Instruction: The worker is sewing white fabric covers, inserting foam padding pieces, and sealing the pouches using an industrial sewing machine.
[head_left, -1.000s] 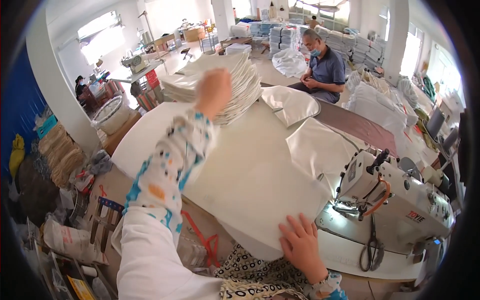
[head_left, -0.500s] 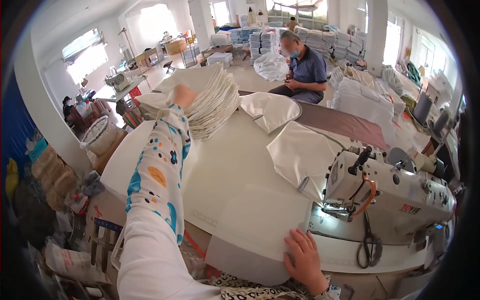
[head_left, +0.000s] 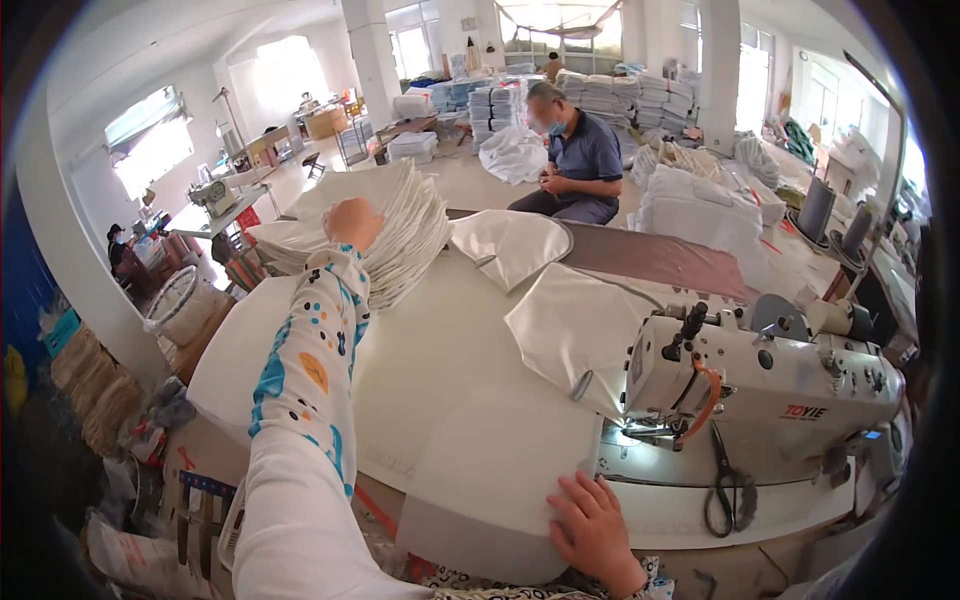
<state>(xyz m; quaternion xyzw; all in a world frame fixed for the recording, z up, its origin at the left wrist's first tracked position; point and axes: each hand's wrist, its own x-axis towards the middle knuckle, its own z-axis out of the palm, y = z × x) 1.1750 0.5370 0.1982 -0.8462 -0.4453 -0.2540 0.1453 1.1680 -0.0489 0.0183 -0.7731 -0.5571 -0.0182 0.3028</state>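
My left arm reaches out to a thick stack of cream fabric pieces [head_left: 408,225] on the far left of the table. There my left hand [head_left: 353,222] is closed on the top of the stack, its fingertips partly hidden. My right hand [head_left: 592,525] lies with fingers spread at the near table edge, on a pale translucent sheet [head_left: 490,535] that hangs over the edge. To its right is the white sewing machine [head_left: 765,370], its lamp lit. A shiny cream piece [head_left: 575,325] runs to the needle area, and a similar one [head_left: 515,243] lies beyond.
Black scissors [head_left: 722,495] lie in front of the machine. Across the table a person [head_left: 585,160] in a dark blue shirt sits, hands together. Bundled white goods [head_left: 695,210] stand at the far right. Sacks and a basket [head_left: 175,297] are on the left floor.
The view has turned slightly right, shifting the scene left. My left hand stays at the stack and my right hand stays spread on the sheet.
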